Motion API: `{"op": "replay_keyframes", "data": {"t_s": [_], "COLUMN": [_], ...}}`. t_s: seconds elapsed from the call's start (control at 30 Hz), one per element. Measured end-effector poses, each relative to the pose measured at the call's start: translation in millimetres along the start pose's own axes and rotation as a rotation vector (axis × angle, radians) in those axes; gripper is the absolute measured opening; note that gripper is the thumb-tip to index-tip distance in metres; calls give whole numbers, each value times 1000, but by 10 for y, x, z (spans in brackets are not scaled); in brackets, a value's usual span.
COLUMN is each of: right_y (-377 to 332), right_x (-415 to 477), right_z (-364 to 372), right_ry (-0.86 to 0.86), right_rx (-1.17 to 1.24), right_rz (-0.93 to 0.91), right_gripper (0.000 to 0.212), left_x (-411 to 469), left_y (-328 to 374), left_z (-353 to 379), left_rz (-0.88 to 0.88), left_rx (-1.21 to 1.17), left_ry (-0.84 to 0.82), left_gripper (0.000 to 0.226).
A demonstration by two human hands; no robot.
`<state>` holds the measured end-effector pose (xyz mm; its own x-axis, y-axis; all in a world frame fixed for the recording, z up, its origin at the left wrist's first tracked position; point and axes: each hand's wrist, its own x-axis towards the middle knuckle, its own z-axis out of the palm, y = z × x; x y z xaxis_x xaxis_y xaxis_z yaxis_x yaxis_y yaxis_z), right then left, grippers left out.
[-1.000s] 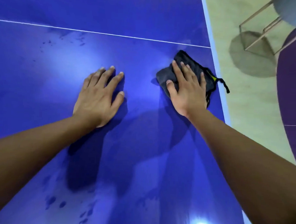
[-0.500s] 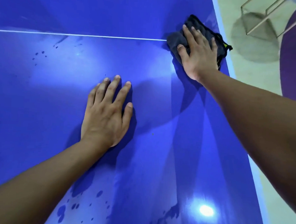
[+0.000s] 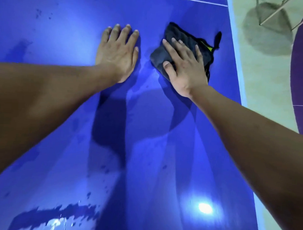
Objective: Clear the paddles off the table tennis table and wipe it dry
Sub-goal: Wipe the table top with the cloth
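The blue table tennis table [image 3: 154, 149] fills most of the view. A dark grey cloth [image 3: 182, 38] with a yellow tag lies near the table's right edge. My right hand [image 3: 185, 64] presses flat on the cloth with straight, spread fingers. To its left, my left hand [image 3: 117, 51] rests flat on the bare table top, fingers straight. Water drops and a puddle [image 3: 54, 216] sit on the near left part of the table. No paddles are in view.
The table's pale right edge [image 3: 235, 54] runs down beside a light floor. A metal-legged stool [image 3: 274, 14] stands on the floor at the upper right, next to a purple floor area [image 3: 301, 68]. A white line [image 3: 194, 0] crosses the table's far end.
My right hand has pulled the cloth back toward me from the white line. The view has shifted, so the near puddle shows and both hands sit higher in the frame.
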<state>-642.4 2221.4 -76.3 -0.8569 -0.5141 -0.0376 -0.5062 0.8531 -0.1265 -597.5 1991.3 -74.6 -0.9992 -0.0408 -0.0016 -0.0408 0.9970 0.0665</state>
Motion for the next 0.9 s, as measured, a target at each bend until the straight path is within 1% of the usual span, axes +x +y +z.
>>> {"op": "replay_keyframes", "data": {"t_s": [0.1,0.3,0.4,0.57,0.73,0.9], "right_y": [-160,-490,-667,-934,-1215,-1478], "right_x": [-541,-1646,-2232,-3221,-4006,-4296], "right_z": [64,195,249,314,399,422], "right_ry": [-1,32,39,31,34,1], "right_rx": [11,19,31,34,51,61], "right_rz": [-27,-63,-79,-103,-75,-51], "right_gripper": [61,61,61,61,61,62], "left_x": [-537,-2326,-3159,-4272,-4728,-4822], "left_y": [131,543,820,1224,1228,1101], "left_z": [-24,5,-1,28,-3,-62], "left_rz": [-18,5,28,53,-29,14], "left_rx": [-69,-229,-228,-211,-193,-161], "left_ry": [23,14,22,-22,-47,-51], "left_gripper": [53,52,55,58,58,56]}}
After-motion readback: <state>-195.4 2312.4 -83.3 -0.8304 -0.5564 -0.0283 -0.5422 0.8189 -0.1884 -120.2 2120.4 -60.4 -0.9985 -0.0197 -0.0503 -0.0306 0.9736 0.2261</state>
